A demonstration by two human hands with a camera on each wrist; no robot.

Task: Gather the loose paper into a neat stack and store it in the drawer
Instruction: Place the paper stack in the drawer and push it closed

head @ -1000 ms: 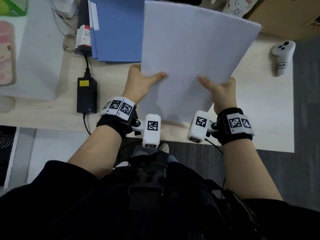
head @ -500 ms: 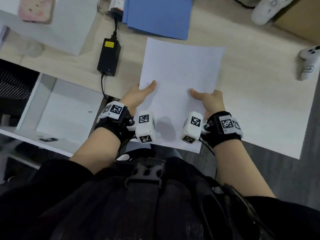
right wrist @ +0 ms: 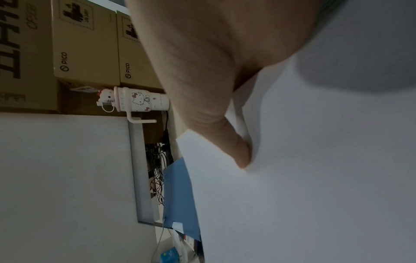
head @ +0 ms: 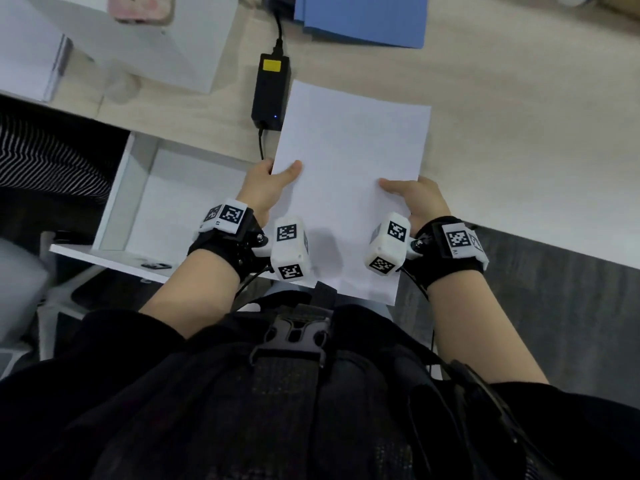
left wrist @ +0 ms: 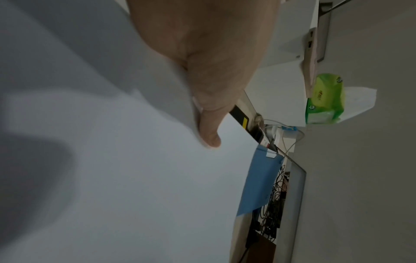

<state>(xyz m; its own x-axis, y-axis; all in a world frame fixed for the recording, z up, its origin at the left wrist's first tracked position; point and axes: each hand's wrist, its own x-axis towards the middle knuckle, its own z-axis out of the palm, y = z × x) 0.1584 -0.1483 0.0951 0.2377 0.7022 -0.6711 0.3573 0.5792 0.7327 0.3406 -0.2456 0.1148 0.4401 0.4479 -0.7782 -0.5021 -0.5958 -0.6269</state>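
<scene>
A stack of white paper (head: 349,174) hangs over the desk's near edge, held by both hands. My left hand (head: 268,183) pinches its left side, thumb on top; the fingers beneath are hidden. On the other side my right hand (head: 412,199) pinches it the same way. The wrist views show each thumb pressed on the paper (left wrist: 112,160) (right wrist: 315,178). An open white drawer (head: 114,188) juts out below the desk to the left of my left hand, and its inside looks bare.
A black power adapter (head: 270,91) with its cable lies at the stack's far left corner. A blue folder (head: 363,19) sits beyond it. White boxes (head: 152,43) with a pink phone (head: 142,8) stand at the far left, and a striped chair back (head: 52,161) beside the drawer.
The stack has come down from upright to nearly flat and moved toward me, over the desk edge. My view has swung left, and the open drawer now shows.
</scene>
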